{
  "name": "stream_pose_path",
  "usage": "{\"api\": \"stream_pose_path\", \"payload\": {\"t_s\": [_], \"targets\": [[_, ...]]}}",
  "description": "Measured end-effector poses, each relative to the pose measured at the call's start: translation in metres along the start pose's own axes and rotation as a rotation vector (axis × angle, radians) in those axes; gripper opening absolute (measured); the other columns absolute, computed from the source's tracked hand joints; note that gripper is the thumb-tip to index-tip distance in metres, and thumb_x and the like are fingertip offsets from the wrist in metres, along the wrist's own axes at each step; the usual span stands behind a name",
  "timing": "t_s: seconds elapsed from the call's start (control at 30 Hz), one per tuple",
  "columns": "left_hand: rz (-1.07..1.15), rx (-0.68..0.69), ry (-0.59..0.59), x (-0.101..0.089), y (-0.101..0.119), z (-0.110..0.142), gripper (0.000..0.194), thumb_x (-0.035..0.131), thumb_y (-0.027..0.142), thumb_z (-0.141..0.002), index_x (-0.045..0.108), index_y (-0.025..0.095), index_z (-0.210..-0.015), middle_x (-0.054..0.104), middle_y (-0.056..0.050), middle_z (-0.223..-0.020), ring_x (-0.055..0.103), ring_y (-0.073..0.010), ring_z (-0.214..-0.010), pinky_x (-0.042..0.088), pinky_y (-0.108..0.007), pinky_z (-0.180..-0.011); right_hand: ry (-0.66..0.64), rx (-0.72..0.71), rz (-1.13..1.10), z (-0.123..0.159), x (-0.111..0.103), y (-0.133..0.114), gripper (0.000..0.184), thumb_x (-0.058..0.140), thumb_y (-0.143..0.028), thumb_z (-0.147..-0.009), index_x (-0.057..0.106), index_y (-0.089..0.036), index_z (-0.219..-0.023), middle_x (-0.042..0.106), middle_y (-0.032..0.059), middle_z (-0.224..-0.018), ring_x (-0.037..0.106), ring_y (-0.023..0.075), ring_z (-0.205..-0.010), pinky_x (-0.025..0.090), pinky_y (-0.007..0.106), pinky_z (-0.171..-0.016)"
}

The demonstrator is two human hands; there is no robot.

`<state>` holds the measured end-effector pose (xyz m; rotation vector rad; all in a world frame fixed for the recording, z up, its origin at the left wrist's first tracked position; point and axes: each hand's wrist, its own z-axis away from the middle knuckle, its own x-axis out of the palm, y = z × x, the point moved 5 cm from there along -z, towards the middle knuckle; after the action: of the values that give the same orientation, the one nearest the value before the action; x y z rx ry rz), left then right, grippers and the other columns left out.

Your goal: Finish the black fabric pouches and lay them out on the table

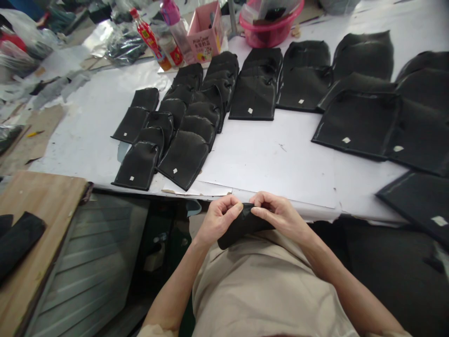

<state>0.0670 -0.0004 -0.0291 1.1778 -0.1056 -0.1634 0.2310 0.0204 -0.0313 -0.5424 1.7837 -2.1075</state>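
By the near edge of the surface (277, 164), left hand (220, 217) and right hand (277, 213), fingers pinched closed, grip the black piece (242, 229), which slopes below and between them.

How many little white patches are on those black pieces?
8 white patches: three on the left black pieces, two on the middle pieces, three on the right pieces. Others may be hidden where pieces overlap.

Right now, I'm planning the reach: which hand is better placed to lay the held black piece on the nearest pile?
Probably the left hand: it pinches the black piece and is nearer that pile. The right hand pinches it too, but sits farther away.
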Motion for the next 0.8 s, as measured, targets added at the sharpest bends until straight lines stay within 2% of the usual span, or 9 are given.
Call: {"api": "stream_pose_path", "payload": {"t_s": [0.17,0.33,0.43,0.63,0.8], "targets": [[-0.049,0.019,-0.024,0.0,0.001,-0.001,0.034,0.059,0.045,-0.088,0.055,0.015,-0.073,0.042,0.005,-0.062,0.033,-0.0073,-0.054,0.029,-0.02,-0.051,-0.027,-0.01,0.02,-0.003,0.002,-0.003,0.016,0.064,-0.032,-0.088,0.057,-0.019,-0.081,0.058,0.0017,-0.082,0.052,0.0157,-0.078,0.041,0.026,-0.071],[-0.118,0.09,-0.044,-0.003,0.004,-0.001,0.032,0.057,0.04,-0.09,0.053,0.015,-0.072,0.043,0.003,-0.065,0.036,-0.0085,-0.059,0.03,-0.02,-0.054,0.021,-0.073,0.017,-0.005,0.007,-0.01,0.018,0.06,-0.031,-0.09,0.055,-0.017,-0.078,0.06,0.0027,-0.085,0.052,0.0144,-0.078,0.041,0.025,-0.07],[-0.105,0.113,-0.07,-0.002,0.004,-0.001,0.032,0.056,0.039,-0.091,0.052,0.015,-0.07,0.042,0.003,-0.065,0.035,-0.0084,-0.059,0.03,-0.02,-0.055,0.037,-0.064,-0.014,-0.004,0.009,-0.009,0.02,0.057,-0.032,-0.092,0.055,-0.017,-0.08,0.06,0.0031,-0.086,0.051,0.0135,-0.076,0.041,0.024,-0.069],[-0.071,0.045,-0.056,-0.001,0.003,-0.006,0.034,0.055,0.043,-0.09,0.05,0.016,-0.069,0.039,0.004,-0.063,0.032,-0.008,-0.056,0.029,-0.019,-0.052,0.003,-0.013,-0.001,-0.006,0.008,-0.004,0.018,0.057,-0.032,-0.092,0.056,-0.017,-0.083,0.055,-0.0011,-0.076,0.047,0.0112,-0.07,0.038,0.022,-0.064],[-0.222,-0.006,-0.131,-0.004,0.011,-0.002,0.035,0.061,0.046,-0.086,0.057,0.015,-0.069,0.048,0.002,-0.064,0.042,-0.0105,-0.06,0.036,-0.019,-0.054,0.046,-0.002,0.09,-0.007,0.009,-0.01,0.013,0.059,-0.023,-0.087,0.057,-0.016,-0.077,0.053,-0.0032,-0.07,0.046,0.0101,-0.067,0.036,0.021,-0.061]]}}
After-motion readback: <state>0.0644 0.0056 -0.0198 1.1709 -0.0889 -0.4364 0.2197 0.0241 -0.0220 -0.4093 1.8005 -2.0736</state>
